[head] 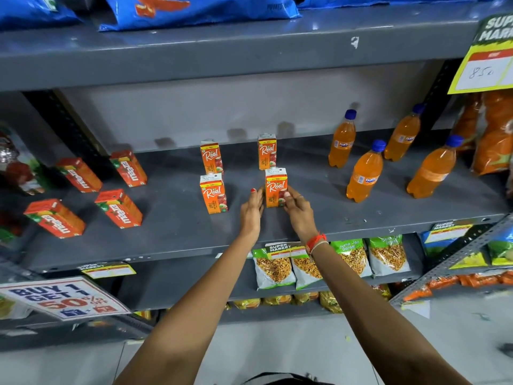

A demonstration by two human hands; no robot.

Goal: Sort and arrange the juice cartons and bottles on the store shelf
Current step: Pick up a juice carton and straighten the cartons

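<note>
On the grey middle shelf (pixel 172 234) several orange Real apple juice cartons stand upright in two rows. The front right Real carton (pixel 275 187) is pressed between my left hand (pixel 252 209) on its left side and my right hand (pixel 298 209) on its right side. The front left Real carton (pixel 213 193) stands a short way to the left, with two more cartons (pixel 211 157) (pixel 267 151) behind. Several red Maaza cartons (pixel 119 208) lean at the shelf's left. Several orange Fanta bottles (pixel 365 173) with blue caps stand at the right.
Blue snack bags (pixel 194 9) lie on the shelf above. Snack packets (pixel 273 269) fill the shelf below. A yellow price sign (pixel 484 70) hangs at the upper right, a "Buy 1 Get 1" sign (pixel 63 297) at the lower left. Orange snack bags (pixel 494 134) stand at the far right.
</note>
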